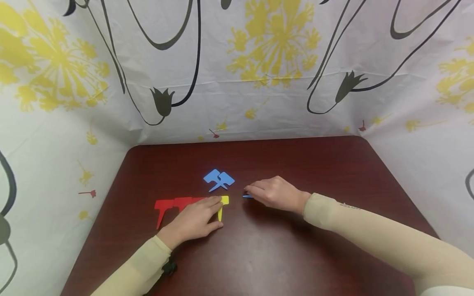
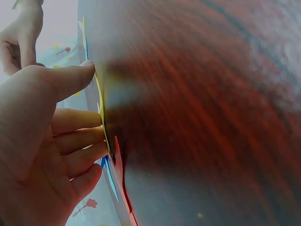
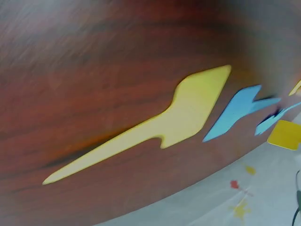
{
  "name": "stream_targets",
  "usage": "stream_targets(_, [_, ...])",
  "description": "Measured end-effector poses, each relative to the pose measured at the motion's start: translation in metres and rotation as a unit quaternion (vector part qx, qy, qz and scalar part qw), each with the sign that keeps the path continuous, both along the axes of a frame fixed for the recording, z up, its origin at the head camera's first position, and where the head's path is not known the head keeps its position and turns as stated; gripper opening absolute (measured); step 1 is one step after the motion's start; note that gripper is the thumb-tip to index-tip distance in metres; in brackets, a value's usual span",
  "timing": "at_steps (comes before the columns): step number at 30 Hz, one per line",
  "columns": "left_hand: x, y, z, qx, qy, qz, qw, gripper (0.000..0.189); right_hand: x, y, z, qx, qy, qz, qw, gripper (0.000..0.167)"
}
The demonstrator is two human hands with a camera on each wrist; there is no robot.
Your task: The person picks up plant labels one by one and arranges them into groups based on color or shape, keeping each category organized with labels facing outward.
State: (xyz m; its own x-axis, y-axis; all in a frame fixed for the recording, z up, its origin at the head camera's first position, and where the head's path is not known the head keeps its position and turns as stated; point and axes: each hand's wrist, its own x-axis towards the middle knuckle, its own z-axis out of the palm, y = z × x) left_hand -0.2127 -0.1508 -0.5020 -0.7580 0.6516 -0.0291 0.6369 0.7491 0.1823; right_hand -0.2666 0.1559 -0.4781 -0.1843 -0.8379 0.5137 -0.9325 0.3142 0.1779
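My left hand (image 1: pixel 196 218) rests on a row of flat T-shaped plant labels, its fingers nearly straight. Fingertips and thumb touch a yellow label (image 1: pixel 224 200); red labels (image 1: pixel 182 202) stretch leftward, partly covered. Lower down, my right hand (image 1: pixel 274 192) hovers with bent fingers over a blue label (image 3: pixel 237 110) lying on the table; only its tip shows in the head view. The right wrist view shows a yellow label (image 3: pixel 190 110) flat beside it. Another yellow label (image 3: pixel 286 135) appears raised above the surface, apparently in the right fingers, which are outside that view.
Two overlapping blue labels (image 1: pixel 218 179) lie farther back, between the hands. The dark red-brown table (image 1: pixel 259 255) has rounded far corners. Patterned cloth (image 1: pixel 222 102) surrounds its back and sides.
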Motion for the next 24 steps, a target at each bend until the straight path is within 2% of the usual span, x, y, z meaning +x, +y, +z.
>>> stream_targets(4, [-0.001,0.000,0.000,-0.001,-0.001,0.003,1.0000,0.072,0.014,-0.012,-0.002,-0.008,0.002,0.015,0.9998,0.033])
stream_targets(10, [0.000,0.001,0.000,-0.004,-0.005,0.005,1.0000,0.073,0.026,-0.024,-0.013,-0.004,0.042,0.032,0.9986,0.020])
stream_targets(16, [0.000,0.002,0.000,-0.005,-0.006,0.005,1.0000,0.074,0.028,-0.029,-0.020,0.013,0.000,0.046,0.9989,0.015])
stream_targets(24, [0.001,0.001,0.001,-0.002,0.001,0.000,1.0000,0.073,0.027,-0.031,-0.030,0.040,-0.013,0.060,0.9973,0.017])
